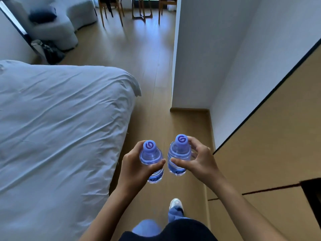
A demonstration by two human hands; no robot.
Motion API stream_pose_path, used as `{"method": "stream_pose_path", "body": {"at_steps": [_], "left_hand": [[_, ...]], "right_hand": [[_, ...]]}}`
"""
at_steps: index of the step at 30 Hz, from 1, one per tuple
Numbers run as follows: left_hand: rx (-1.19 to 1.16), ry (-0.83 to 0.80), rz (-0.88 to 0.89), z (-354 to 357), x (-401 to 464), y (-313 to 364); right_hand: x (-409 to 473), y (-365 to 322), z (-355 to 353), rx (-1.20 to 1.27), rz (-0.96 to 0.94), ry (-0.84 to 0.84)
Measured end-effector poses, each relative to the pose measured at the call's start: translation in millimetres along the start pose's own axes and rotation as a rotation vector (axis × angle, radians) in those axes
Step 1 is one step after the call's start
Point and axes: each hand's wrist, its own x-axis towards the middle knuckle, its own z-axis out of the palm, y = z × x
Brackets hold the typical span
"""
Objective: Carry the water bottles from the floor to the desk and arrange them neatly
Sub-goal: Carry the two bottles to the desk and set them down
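I hold two small clear water bottles with blue caps upright in front of me, above the wooden floor. My left hand (134, 164) grips the left bottle (151, 159) around its shoulder. Around the upper body of the right bottle (178, 153), the fingers and thumb of my right hand (198, 159) are curled. The two bottles are side by side, nearly touching. No desk top is clearly in view.
A bed with a white duvet (60, 127) fills the left. A white wall corner (175, 66) and tan cabinet fronts (269, 145) line the right. The wooden floor aisle (149, 58) runs ahead to chairs (111, 11) and a grey sofa (57, 23).
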Motion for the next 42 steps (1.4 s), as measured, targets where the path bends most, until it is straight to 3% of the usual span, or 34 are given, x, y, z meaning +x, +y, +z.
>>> {"method": "stream_pose_path", "body": {"at_steps": [7,22,30,42], "left_hand": [[-0.048,0.053,-0.041,15.1,148.4,-17.1],[0.064,-0.092,0.056,-37.9,504.3,-101.8],[0.061,-0.003,-0.020,-30.3,668.1,-143.2],[0.061,0.056,0.004,-4.9,941.9,-176.6]], "right_hand": [[160.2,1.3,-23.5,-0.039,-0.058,-0.051],[510.0,-24.1,21.1,0.016,-0.093,0.009],[674.6,-25.4,24.2,0.040,-0.103,0.020],[966.4,-41.4,-11.0,0.007,-0.204,0.022]]}}
